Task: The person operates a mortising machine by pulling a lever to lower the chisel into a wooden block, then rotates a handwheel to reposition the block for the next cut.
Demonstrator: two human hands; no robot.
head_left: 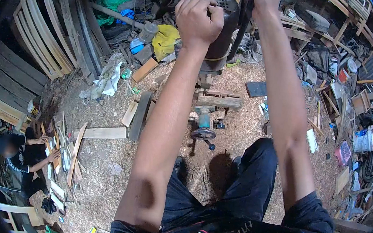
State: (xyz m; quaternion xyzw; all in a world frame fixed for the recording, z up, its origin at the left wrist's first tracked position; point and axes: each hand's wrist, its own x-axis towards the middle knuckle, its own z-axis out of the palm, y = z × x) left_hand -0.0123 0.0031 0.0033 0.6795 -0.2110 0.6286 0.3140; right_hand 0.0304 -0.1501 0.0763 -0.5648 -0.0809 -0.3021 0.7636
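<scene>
My left hand [198, 18] is raised at the top middle with its fingers curled closed, beside a dark cylindrical machine housing [222, 34] with a perforated round top. Whatever lies inside that fist is hidden. Farther right, my right hand [265, 2] is cut off by the top edge of the view. It looks closed next to a dark upright bar [243, 29], but its grip is mostly out of sight. Below the housing, between my arms, are a wooden block [220, 102] and a teal machine part [204, 116] with a handwheel [203, 133].
Wood shavings cover the floor [104, 162]. Curved wooden slats [40, 33] lean at the left. Another person [27, 159] crouches at the lower left, hands on thin wood strips. A yellow cloth [164, 41] and scrap lie behind; clutter and a pink basket [342, 153] are at right.
</scene>
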